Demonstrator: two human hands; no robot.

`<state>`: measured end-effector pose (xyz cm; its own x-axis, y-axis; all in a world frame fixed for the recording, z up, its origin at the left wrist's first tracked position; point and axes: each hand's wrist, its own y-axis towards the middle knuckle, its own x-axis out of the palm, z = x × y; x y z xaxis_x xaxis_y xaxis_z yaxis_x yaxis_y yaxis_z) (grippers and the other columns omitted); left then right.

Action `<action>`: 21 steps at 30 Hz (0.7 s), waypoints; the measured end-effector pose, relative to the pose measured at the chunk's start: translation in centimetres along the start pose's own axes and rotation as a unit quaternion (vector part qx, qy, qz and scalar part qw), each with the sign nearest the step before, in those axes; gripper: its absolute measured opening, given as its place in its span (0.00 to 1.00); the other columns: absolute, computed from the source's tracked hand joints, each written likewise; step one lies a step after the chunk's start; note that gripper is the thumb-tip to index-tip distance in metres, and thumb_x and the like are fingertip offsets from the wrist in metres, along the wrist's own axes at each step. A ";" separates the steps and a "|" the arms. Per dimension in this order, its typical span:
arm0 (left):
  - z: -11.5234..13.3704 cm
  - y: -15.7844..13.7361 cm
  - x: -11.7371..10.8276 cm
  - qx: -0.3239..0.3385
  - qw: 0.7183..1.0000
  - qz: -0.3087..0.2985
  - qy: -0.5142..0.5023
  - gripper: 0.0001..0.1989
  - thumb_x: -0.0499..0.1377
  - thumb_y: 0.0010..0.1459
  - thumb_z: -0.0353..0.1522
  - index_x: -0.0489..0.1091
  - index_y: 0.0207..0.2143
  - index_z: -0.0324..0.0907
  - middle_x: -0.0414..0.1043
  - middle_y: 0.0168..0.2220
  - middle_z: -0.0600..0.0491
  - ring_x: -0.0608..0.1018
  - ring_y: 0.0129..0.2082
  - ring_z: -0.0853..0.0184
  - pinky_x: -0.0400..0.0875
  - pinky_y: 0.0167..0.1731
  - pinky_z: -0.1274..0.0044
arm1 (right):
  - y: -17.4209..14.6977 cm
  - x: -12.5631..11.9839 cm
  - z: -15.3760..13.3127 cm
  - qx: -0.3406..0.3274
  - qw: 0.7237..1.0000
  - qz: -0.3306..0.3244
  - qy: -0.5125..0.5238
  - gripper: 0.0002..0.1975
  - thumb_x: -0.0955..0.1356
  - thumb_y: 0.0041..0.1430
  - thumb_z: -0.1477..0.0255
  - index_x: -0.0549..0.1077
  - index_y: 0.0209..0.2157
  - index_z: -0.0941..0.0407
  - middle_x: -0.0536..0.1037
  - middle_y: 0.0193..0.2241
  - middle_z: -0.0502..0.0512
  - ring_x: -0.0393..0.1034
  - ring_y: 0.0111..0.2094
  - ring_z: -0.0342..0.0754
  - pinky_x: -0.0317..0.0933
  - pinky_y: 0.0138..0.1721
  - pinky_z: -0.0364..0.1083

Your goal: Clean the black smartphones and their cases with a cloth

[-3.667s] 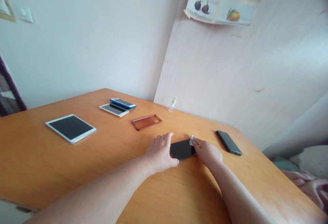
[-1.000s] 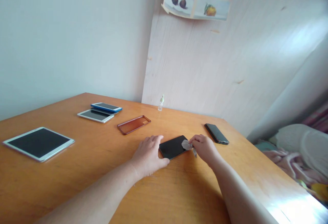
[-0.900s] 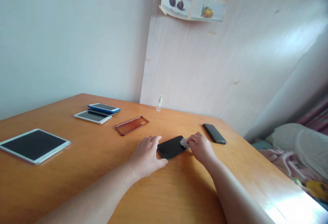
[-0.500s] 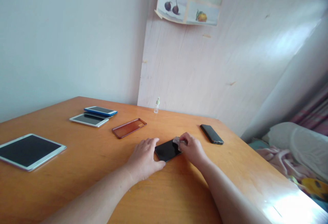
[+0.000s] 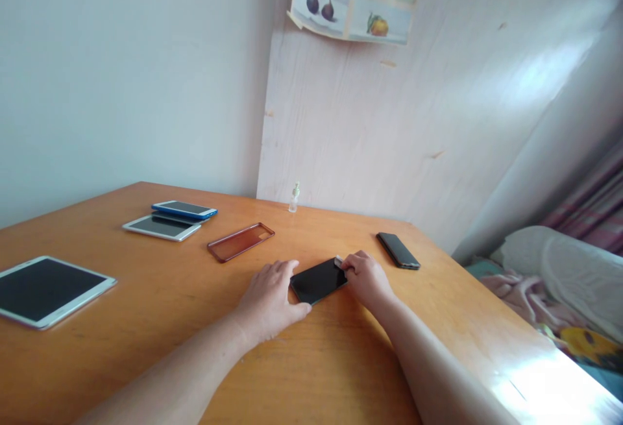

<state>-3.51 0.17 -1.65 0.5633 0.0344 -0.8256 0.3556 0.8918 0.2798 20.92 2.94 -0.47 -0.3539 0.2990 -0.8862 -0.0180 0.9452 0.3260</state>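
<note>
A black smartphone [image 5: 317, 282] lies flat on the wooden table, its dark screen facing up. My left hand [image 5: 269, 300] grips its left end, thumb at the near corner and fingers at the far one. At the phone's right end, my right hand [image 5: 368, 280] is closed in a pinch on a small whitish cloth [image 5: 338, 261], which touches the screen near the far right corner. Most of the cloth is hidden under the fingers. Beyond my left hand lies a reddish-brown see-through phone case [image 5: 241, 243].
A dark phone [image 5: 398, 251] rests to the right. On the left are a white tablet [image 5: 48, 292], a smaller white tablet [image 5: 163, 226] and a blue-edged phone [image 5: 185, 208] lying partly over it. A small clear bottle [image 5: 293, 198] stands near the wall.
My right hand and the cloth have shifted slightly toward the phone's right end, so more of the screen shows. My left hand keeps its hold. The whole view has moved a little.
</note>
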 end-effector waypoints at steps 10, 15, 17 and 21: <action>-0.2 0.0 0.2 0.005 1.000 0.017 0.003 0.34 0.63 0.46 0.40 0.61 0.55 0.41 0.69 0.52 0.44 0.70 0.52 0.53 0.63 0.51 0.66 | -3.5 0.1 -6.1 -0.217 0.971 -0.070 0.071 0.09 0.64 0.61 0.71 0.73 0.29 0.54 0.76 0.31 0.52 0.68 0.37 0.47 0.58 0.42 0.44; 0.0 0.0 0.1 -0.002 1.000 0.009 0.005 0.35 0.63 0.46 0.41 0.59 0.57 0.42 0.68 0.52 0.44 0.69 0.53 0.52 0.63 0.52 0.66 | -1.5 0.5 -2.6 -0.090 0.994 0.006 0.057 0.10 0.63 0.52 0.81 0.71 0.35 0.56 0.74 0.33 0.54 0.68 0.35 0.47 0.58 0.37 0.43; 0.0 0.0 0.0 -0.003 1.000 0.003 0.003 0.36 0.62 0.47 0.41 0.59 0.57 0.42 0.68 0.53 0.44 0.69 0.53 0.53 0.62 0.53 0.66 | -0.9 0.2 -1.2 -0.058 0.996 0.036 0.049 0.13 0.62 0.49 0.83 0.71 0.35 0.56 0.73 0.34 0.54 0.67 0.34 0.47 0.58 0.37 0.43; -0.1 -0.1 0.0 0.001 1.000 0.009 0.003 0.36 0.62 0.47 0.41 0.59 0.58 0.42 0.68 0.53 0.44 0.69 0.54 0.53 0.62 0.53 0.66 | -0.5 -0.6 -0.3 -0.050 0.993 0.086 0.067 0.12 0.62 0.48 0.82 0.70 0.33 0.54 0.73 0.32 0.52 0.67 0.33 0.46 0.58 0.35 0.42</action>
<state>-3.58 0.14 -1.74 0.5649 0.0537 -0.8234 0.3470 0.8899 0.2961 20.89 2.30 -0.03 -0.4803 0.4281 -0.7655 -0.0378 0.8619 0.5057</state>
